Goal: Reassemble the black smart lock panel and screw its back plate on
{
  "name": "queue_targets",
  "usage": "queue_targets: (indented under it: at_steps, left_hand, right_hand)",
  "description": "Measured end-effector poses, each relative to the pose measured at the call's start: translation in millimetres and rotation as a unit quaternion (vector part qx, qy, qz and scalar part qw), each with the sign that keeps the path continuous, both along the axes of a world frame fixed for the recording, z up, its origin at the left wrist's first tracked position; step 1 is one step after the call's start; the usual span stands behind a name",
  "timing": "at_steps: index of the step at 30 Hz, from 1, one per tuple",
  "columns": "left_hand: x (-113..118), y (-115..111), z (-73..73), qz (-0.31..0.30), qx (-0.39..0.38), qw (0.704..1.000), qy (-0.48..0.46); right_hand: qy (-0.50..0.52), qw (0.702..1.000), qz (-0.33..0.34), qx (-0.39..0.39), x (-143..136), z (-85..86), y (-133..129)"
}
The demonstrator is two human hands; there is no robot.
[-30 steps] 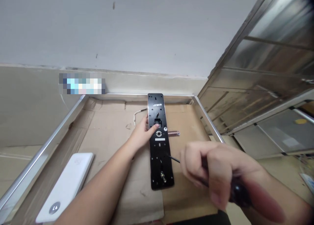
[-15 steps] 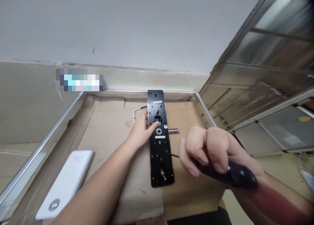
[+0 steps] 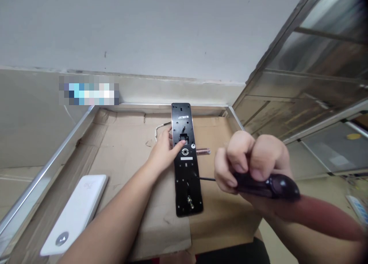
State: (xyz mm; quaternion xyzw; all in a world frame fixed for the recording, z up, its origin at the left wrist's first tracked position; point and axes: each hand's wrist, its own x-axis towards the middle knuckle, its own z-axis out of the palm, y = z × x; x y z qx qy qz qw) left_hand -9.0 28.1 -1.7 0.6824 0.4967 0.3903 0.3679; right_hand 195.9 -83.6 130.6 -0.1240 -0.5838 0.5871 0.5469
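Note:
A long black door lock panel [image 3: 187, 187] lies over the cardboard, its inner face with screw holes, a square spindle hole and a spring-like post upward. My left hand [image 3: 166, 147] is closed on the panel's left edge, thumb on top by the rectangular opening. In my right hand [image 3: 255, 156] is a screwdriver [image 3: 266, 186] with a glossy dark handle, held nearly level. Its thin shaft points left, and the tip meets or overlaps the panel's right edge; contact cannot be told. A reddish blurred shape trails from the handle's end along my forearm. The lock's handle [image 3: 203, 151] sticks out on the right.
Brown cardboard [image 3: 123, 141] lines a tray-like table with a raised metal rim [image 3: 48, 172]. A white power bank [image 3: 76, 214] lies at the left. A pale cable [image 3: 156, 131] runs beside the panel. A wall stands behind; metal-framed panels [image 3: 324, 72] are at the right.
My right hand has risen slightly and moved a little right with the screwdriver, whose handle is now more level. My left hand keeps its hold on the panel; the view has shifted slightly.

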Motion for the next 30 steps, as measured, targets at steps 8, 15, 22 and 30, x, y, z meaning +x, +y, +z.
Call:
queue_targets:
  at_steps: [8,15,22,30]
  left_hand:
    - [0,-2,5.7,0.004,-0.01,1.0,0.029]
    - [0,-1,0.3,-0.003,-0.003,1.0,0.016]
    - [1,-4,6.4,0.009,0.005,0.999,0.043]
    - [1,-6,7.2,0.008,0.025,0.999,0.038]
  right_hand:
    - [-0.049,0.989,0.135,0.029,6,8.1,7]
    - [-0.016,1.0,-0.016,0.021,1,1.2,-2]
    - [-0.115,0.974,0.161,0.106,10,14.5,18]
    - [-0.01,0.998,0.062,-0.013,1,3.8,-2]
